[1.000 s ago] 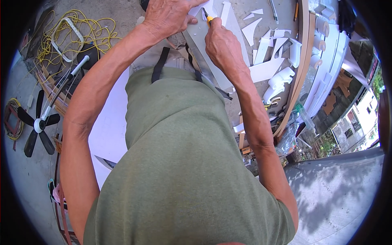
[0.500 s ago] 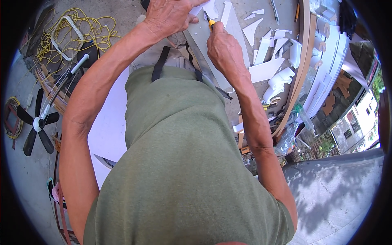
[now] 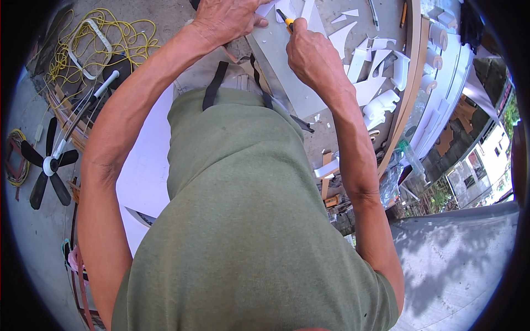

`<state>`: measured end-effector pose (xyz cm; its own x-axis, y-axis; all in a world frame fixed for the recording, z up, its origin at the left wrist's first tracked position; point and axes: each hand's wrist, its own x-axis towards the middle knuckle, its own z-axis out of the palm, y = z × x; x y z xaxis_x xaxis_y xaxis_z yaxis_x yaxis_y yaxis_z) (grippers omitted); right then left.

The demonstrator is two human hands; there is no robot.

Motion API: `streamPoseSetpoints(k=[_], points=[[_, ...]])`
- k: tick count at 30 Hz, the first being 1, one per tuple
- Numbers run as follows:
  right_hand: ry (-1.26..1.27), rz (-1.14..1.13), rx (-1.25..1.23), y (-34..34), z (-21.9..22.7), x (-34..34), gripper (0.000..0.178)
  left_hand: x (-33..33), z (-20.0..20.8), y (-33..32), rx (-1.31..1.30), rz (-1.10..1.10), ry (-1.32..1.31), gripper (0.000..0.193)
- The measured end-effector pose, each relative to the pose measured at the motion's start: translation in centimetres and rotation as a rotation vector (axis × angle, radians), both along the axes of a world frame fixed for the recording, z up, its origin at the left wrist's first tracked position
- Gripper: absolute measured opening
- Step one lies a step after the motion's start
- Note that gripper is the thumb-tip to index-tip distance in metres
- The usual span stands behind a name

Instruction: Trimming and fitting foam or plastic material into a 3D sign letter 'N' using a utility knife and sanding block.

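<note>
My right hand [image 3: 312,52] is closed round a yellow and black utility knife [image 3: 288,22]. Its blade end points up and left, over a white cut piece [image 3: 284,10] on a grey board [image 3: 287,71]. At the top edge my left hand [image 3: 229,19] reaches over the board's left side, thumb and forefinger apart. Its fingers lie against a white piece [image 3: 266,9], and some are cut off by the picture's edge. White offcuts [image 3: 372,85] in angular and curved shapes lie to the right of my right hand.
A pen [image 3: 374,14] and an orange pencil [image 3: 403,15] lie at the upper right, beside a long brown strip [image 3: 411,88]. Tangled yellow cord [image 3: 61,66] and a black-bladed fan [image 3: 51,165] are at the left. A white sheet [image 3: 146,165] is beside my left leg.
My right hand has moved right and slightly down with the utility knife, whose blade end is now turned further left. My left hand has hardly moved. Some offcuts by my right hand have shifted right.
</note>
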<state>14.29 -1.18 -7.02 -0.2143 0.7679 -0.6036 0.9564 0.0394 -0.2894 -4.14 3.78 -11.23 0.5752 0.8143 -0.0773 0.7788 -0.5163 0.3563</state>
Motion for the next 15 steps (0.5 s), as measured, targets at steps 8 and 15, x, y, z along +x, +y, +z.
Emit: streamPoseSetpoints(k=[8,15], points=[[0.055,-0.068,0.015,-0.8,-0.4,-0.1,0.015,0.1,0.1,-0.2,-0.054,0.029,-0.002,0.064],[0.074,-0.119,0.026,-1.5,-0.7,-0.8,0.017,0.3,0.4,-0.1,-0.045,0.044,0.0,0.062]])
